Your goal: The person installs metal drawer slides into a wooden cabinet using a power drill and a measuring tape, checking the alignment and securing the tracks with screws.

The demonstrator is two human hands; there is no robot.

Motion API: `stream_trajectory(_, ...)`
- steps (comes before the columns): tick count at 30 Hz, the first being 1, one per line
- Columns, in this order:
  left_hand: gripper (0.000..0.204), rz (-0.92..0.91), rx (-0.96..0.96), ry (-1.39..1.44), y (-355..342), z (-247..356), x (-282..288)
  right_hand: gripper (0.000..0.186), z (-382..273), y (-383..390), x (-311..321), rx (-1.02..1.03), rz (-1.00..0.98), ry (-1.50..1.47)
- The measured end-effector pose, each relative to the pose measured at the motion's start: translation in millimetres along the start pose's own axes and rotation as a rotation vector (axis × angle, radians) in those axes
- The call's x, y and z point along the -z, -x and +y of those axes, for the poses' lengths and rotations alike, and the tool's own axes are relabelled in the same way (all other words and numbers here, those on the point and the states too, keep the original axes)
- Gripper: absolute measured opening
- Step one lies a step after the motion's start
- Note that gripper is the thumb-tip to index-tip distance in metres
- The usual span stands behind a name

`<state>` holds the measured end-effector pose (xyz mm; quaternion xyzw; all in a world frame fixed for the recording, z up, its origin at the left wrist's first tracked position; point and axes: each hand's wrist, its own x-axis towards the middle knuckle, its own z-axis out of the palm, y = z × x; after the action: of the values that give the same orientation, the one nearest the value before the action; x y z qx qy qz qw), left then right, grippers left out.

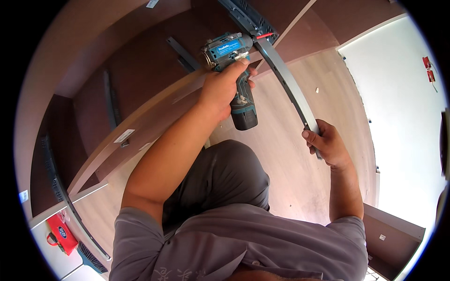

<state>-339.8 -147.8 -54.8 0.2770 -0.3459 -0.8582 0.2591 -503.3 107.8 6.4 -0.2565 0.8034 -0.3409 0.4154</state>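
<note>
My left hand [222, 86] is wrapped round the grip of a teal and black cordless drill [228, 48]. Its red-tipped bit [265, 35] points right, beside the inner end of a long metal drawer slide [287, 79]; whether the bit touches it, I cannot tell. This slide is pulled out of a dark perforated runner [246, 18] in the brown cabinet. My right hand [329, 144] grips the slide's outer end, thumb on top.
A pale-edged board [140, 119] of the cabinet curves below the drill. More slides sit inside the cabinet, and one extended slide [84, 227] juts out at lower left, near a red bag [62, 234]. Wood-look floor [300, 187] lies under my bent knee; a white wall [389, 84] stands right.
</note>
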Motion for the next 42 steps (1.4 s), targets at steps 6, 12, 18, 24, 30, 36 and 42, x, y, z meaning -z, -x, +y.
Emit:
stream_trajectory(6, 0.031, 0.04, 0.095, 0.122, 28, 13, -2, 0.037, 0, 6, 3, -0.009, 0.029, 0.085)
stream_trajectory(12, 0.043, -0.01, -0.011, -0.019, 123, 6, 91, 0.041, -9, 19, 1, 0.018, 0.087, 0.216)
stream_trajectory(18, 0.049, 0.216, -0.033, -0.115, 247, 2, 209, 0.045, 2, 22, -7, 0.156, 0.281, 0.424)
stream_trajectory(24, 0.045, 0.241, -0.121, -0.043, 326, -14, 257, 0.041, -59, 37, -37, 0.687, 0.54, 0.444)
stream_trajectory(30, 0.058, 0.122, -0.301, -0.155, 302, -24, 224, 0.037, -93, 38, -168, 1.045, -0.078, 0.294)
stream_trajectory(36, 0.059, 0.192, -0.5, -0.179, 330, -71, 218, 0.087, -30, 63, -357, 0.961, -0.506, 0.234)
stream_trajectory(42, 0.066, -0.193, 0.178, -1.676, 387, 60, 218, 0.086, -48, 58, -314, 0.914, -0.509, 0.674)
